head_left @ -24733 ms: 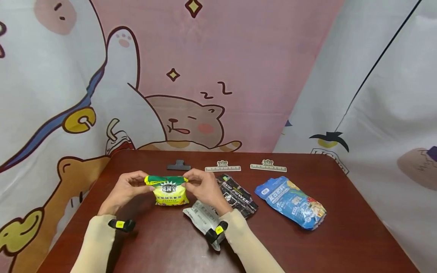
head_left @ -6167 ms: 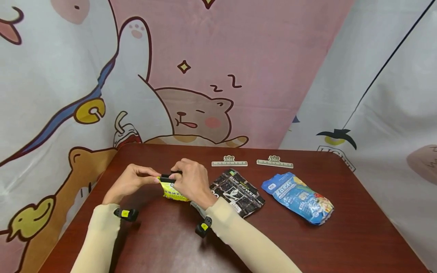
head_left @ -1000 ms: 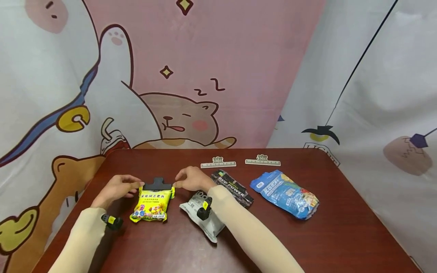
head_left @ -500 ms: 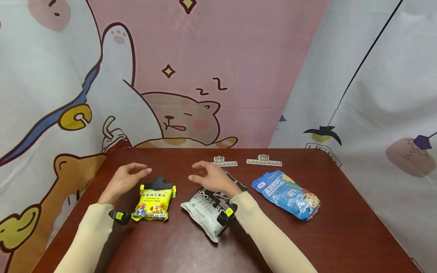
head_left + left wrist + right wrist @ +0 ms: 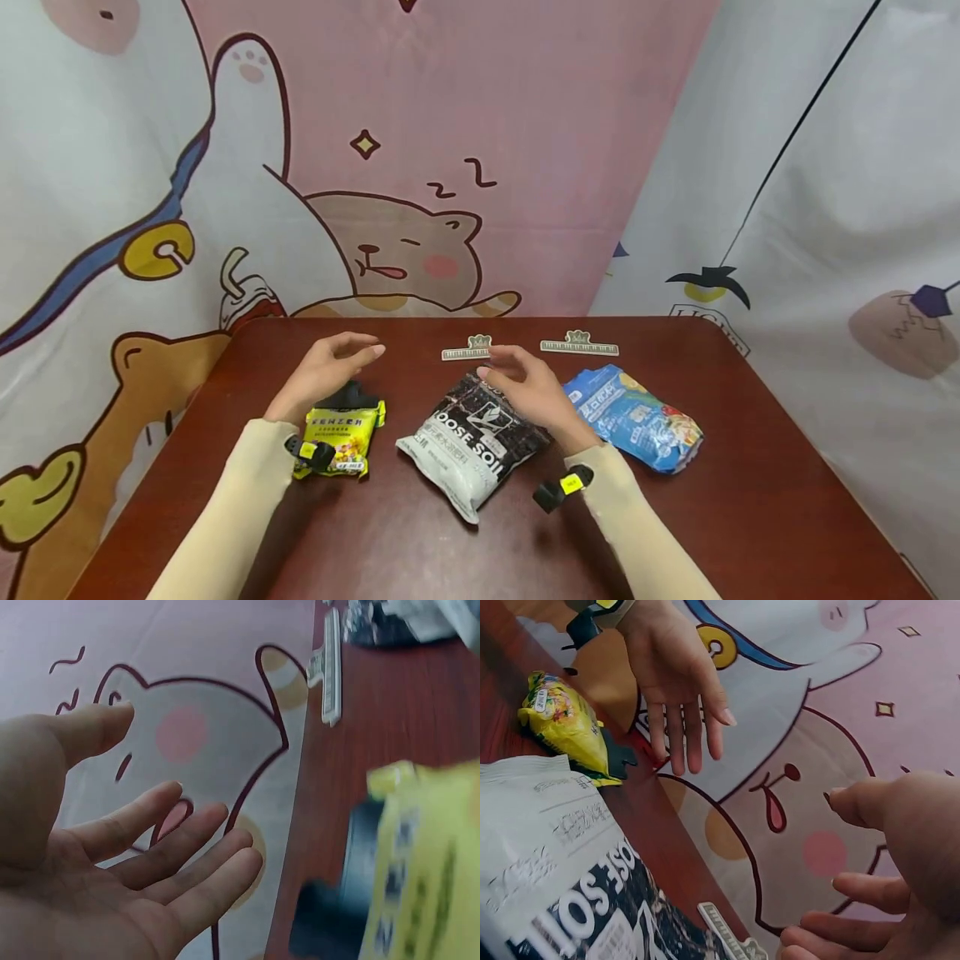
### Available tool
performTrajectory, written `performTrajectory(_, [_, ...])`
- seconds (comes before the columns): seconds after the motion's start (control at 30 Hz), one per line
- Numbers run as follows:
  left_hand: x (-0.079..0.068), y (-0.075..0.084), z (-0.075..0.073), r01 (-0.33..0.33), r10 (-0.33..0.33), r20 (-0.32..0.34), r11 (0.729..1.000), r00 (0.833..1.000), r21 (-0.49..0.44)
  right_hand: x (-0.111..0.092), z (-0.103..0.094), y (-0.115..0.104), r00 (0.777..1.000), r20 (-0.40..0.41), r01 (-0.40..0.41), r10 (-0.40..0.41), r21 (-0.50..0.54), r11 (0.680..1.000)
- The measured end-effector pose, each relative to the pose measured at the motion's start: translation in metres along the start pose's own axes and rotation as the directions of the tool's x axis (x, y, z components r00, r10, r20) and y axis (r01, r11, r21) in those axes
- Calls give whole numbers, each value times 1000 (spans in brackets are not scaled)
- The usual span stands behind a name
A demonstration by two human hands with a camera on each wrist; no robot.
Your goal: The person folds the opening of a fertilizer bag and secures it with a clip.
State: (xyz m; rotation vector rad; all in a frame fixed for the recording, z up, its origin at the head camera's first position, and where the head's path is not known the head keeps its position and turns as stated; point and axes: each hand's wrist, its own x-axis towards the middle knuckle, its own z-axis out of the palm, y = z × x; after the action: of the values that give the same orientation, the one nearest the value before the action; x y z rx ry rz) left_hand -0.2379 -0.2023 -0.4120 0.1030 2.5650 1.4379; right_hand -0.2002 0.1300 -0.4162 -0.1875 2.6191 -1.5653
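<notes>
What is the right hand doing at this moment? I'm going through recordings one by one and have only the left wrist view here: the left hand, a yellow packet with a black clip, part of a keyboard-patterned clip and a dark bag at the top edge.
Observer: The right hand holds nothing; its fingers are loosely open.
Operator: Thanks. Is any large lettering legible on that black-and-white bag? My view cuts it off.
Observer: Yes, the head view shows LOOSE SOIL in big white letters across its dark part.
Operator: Noted. Does any other bag lie beyond it, outside my picture?
Observer: Yes, the head view shows a blue bag to its right, partly behind the right forearm.
</notes>
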Motion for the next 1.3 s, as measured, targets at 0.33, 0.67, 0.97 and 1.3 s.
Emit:
performTrajectory(0.33, [27,21,36,-9,47,188,980,981,-201,-24,-29,22,979,-58,-178,196,220,959])
performTrajectory(0.67, [58,32,73,58,14,290,969,957,-239,-54,-43,44,945,-50,-288,325,350,892])
performTrajectory(0.97, [79,38,96,92,-26,326,978,945,-188,-66,-42,55,909,-12,-374,417,418,828])
performTrajectory(1.3, [84,36,114,143,-89,329,979,940,-143,-72,-39,67,888,7,-393,461,532,750])
